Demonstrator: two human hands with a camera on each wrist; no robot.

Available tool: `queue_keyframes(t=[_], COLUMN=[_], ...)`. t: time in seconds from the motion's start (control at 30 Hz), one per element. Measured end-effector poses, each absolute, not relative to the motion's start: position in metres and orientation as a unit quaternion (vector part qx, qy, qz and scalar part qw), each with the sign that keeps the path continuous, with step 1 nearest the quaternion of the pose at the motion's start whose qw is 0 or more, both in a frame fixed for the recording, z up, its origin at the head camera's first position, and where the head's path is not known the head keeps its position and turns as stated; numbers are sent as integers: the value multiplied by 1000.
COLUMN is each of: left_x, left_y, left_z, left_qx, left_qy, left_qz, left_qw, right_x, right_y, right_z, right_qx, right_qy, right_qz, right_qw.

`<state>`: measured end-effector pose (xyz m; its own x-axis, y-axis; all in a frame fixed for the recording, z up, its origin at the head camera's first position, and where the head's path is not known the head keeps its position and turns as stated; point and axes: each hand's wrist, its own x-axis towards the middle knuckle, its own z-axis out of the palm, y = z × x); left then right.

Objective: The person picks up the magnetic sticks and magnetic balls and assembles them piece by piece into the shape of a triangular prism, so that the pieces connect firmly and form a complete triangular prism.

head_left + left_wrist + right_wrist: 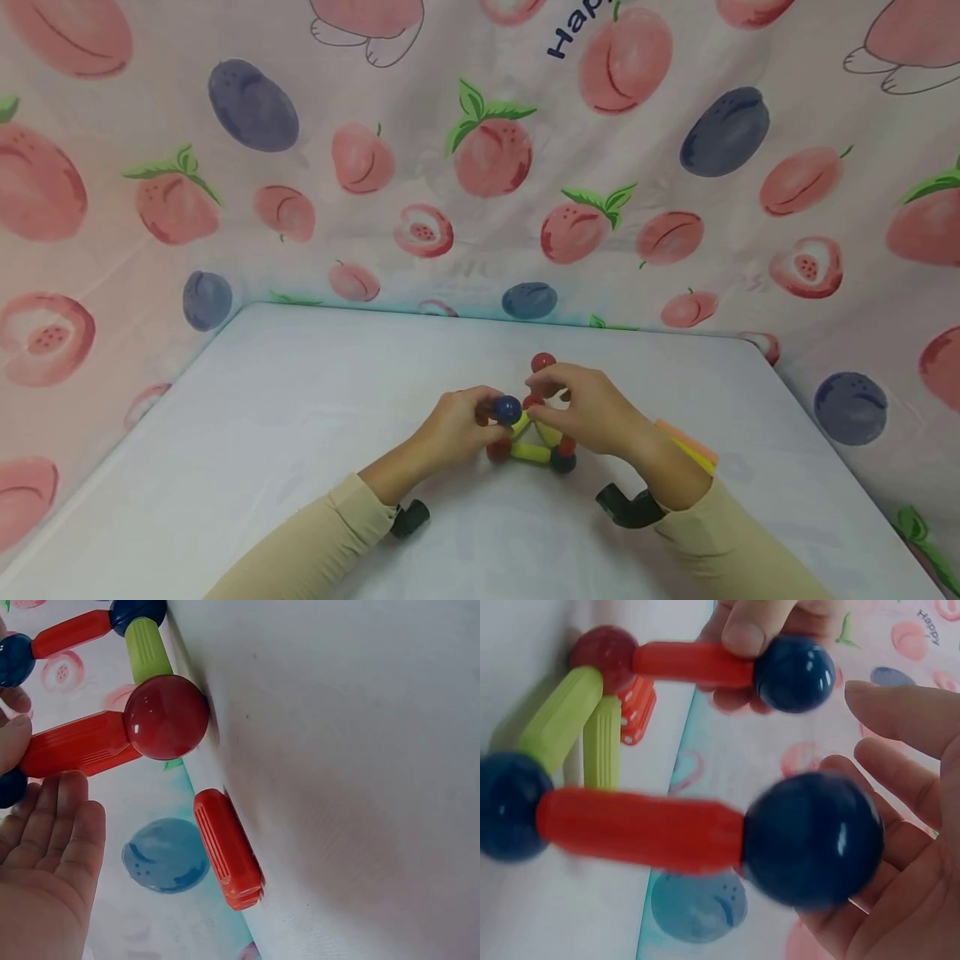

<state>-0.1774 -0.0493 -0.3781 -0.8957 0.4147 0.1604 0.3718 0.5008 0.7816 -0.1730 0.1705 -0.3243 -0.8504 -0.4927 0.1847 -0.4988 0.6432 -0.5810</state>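
My left hand pinches an upright red magnetic rod between thumb and fingers, just below the blue ball at its end. The rod's other end meets a red ball. Yellow-green rods join balls into a triangular frame on the table. A second red rod rises from a dark blue corner ball, with another blue ball on top. My right hand is around that upper ball, thumb apart from it; finger contact cannot be told. Two red balls show beside its fingers.
A loose red rod lies on the white table. Orange and yellow sticks lie to the right, partly behind my right forearm. Black devices sit at both wrists. A fruit-patterned cloth hangs behind the table.
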Motion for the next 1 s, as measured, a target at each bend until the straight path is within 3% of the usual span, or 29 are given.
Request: queue_keyframes(t=[0.6, 1.0], left_x=[-172, -171], left_y=[-50, -51], left_z=[-367, -363], left_qx=[232, 244], left_qy=[850, 845], left_qz=[472, 475], left_qw=[38, 19], right_x=[-161, -157], right_y=[207, 218], right_z=[-329, -332], right_qx=[253, 225], right_qy=[-909, -911], right_qz=[332, 346], right_qw=[-10, -27])
